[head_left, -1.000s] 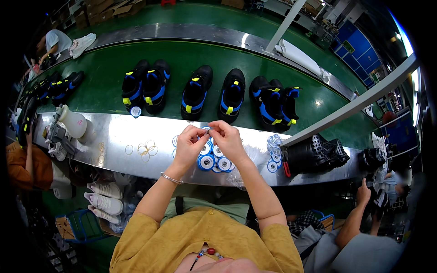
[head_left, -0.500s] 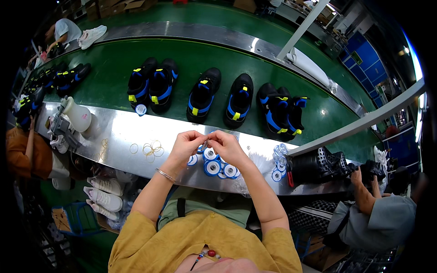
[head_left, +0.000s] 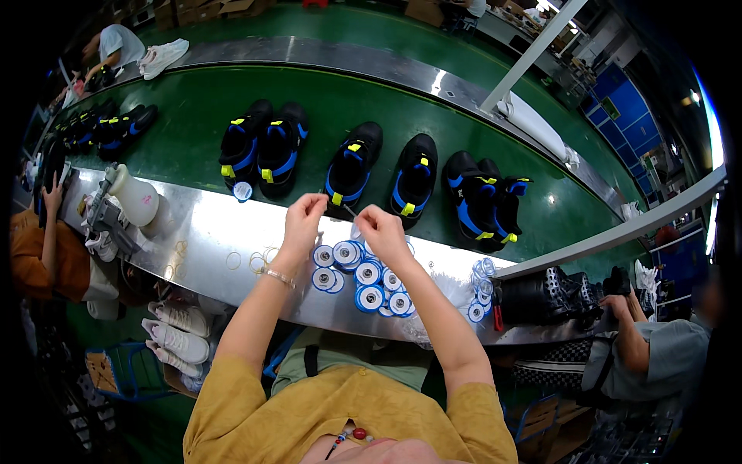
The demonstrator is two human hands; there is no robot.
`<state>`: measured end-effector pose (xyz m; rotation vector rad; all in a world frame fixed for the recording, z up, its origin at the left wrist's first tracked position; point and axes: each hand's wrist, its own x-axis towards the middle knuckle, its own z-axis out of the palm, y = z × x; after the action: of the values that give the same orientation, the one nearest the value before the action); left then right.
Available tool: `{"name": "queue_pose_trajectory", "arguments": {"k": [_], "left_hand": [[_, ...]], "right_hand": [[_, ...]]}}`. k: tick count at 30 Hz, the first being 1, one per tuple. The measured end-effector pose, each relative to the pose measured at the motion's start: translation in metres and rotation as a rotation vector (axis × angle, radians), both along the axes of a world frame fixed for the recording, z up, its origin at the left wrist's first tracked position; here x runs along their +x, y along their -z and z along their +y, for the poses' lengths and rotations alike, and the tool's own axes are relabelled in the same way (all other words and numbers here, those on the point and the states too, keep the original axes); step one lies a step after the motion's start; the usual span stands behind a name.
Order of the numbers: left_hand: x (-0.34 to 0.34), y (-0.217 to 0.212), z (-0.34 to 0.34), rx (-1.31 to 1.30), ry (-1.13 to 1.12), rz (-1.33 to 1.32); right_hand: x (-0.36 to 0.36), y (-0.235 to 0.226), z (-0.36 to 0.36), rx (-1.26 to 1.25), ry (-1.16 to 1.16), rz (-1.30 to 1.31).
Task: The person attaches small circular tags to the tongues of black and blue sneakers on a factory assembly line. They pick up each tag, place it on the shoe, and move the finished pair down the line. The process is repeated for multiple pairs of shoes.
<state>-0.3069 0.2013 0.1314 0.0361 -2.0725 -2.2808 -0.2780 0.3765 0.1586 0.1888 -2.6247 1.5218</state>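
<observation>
Holding both hands up over shiny silver metal bench (head_left: 201, 224), nr a row of black-and-blue shoes w/ yellow tabs (head_left: 352, 166). Pinching narrow w/ R hand (head_left: 384, 236) on thin grey strand (head_left: 348, 209), in the gap betw. hands and slanting up-left toward L hand (head_left: 304, 220). Pinching narrow w/ L hand too; can't tell if gripping strand's far end. Seeing pale translucent bit (head_left: 356, 230) just under R fingertips, too small to ID. Seeing heap of round white discs w/ blue rims (head_left: 369, 298) lying on bench just below R hand, many overlapping.

Poss. risking a dropped strand amid discs, b/c of v. small fingertip hold on sth so slim. Maybe risking a snap or kink too, from pulling hands apart too hard. Poss. knocking top discs loose by dipping R hand, given loose stacking. Maybe also scattering thin yellowish rings (head_left: 240, 261) or dragging clear plastic strands (head_left: 444, 286) along by sweeping arms wide.
</observation>
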Motion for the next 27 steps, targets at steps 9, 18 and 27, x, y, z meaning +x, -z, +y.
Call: {"name": "queue_pose_trajectory", "arguments": {"k": [9, 18, 27], "left_hand": [[-0.032, 0.015, 0.004, 0.052, 0.107, -0.18], [-0.033, 0.011, 0.005, 0.082, 0.092, -0.236], [-0.03, -0.006, -0.005, -0.085, -0.088, 0.13]], "right_hand": [[-0.02, 0.017, 0.0, 0.434, 0.092, 0.149], [-0.043, 0.015, -0.02, 0.513, -0.02, 0.181], [-0.038, 0.01, -0.005, -0.027, -0.005, 0.173]]}}
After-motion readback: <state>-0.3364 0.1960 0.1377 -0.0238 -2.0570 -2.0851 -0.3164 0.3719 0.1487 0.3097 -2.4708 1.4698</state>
